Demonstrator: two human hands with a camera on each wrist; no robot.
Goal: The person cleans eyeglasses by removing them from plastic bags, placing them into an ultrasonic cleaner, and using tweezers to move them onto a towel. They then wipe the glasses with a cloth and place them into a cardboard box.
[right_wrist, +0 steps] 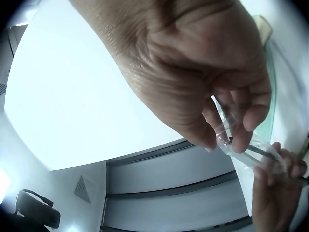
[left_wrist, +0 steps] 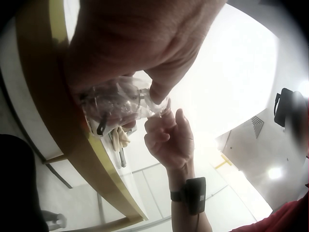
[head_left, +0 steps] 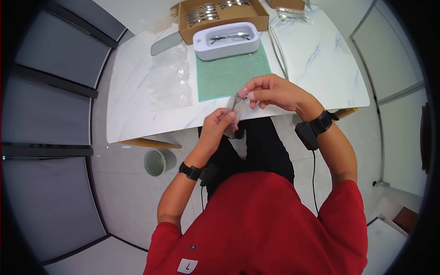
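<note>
Between the two hands, over the table's front edge, is a clear plastic bag (head_left: 233, 114) with a pair of eyeglasses (right_wrist: 263, 152) inside. My left hand (head_left: 217, 129) grips the bag's lower part, thumb on top; in the left wrist view the bag crinkles below this hand (left_wrist: 145, 38). My right hand (head_left: 277, 93) is at the bag's upper end, thumb and fingertips around the plastic and a thin part of the glasses. In the right wrist view that hand (right_wrist: 203, 72) hides some of the bag's mouth. I cannot tell whether it pinches plastic alone or the frame too.
A white cleaner tub (head_left: 226, 54) holding another pair of glasses stands on a green cloth (head_left: 229, 78). Behind it is a cardboard box (head_left: 256, 20) with several glasses. Flat clear bags (head_left: 170, 85) lie at left, near a grey lid (head_left: 166, 44). A bin (head_left: 156, 162) stands on the floor.
</note>
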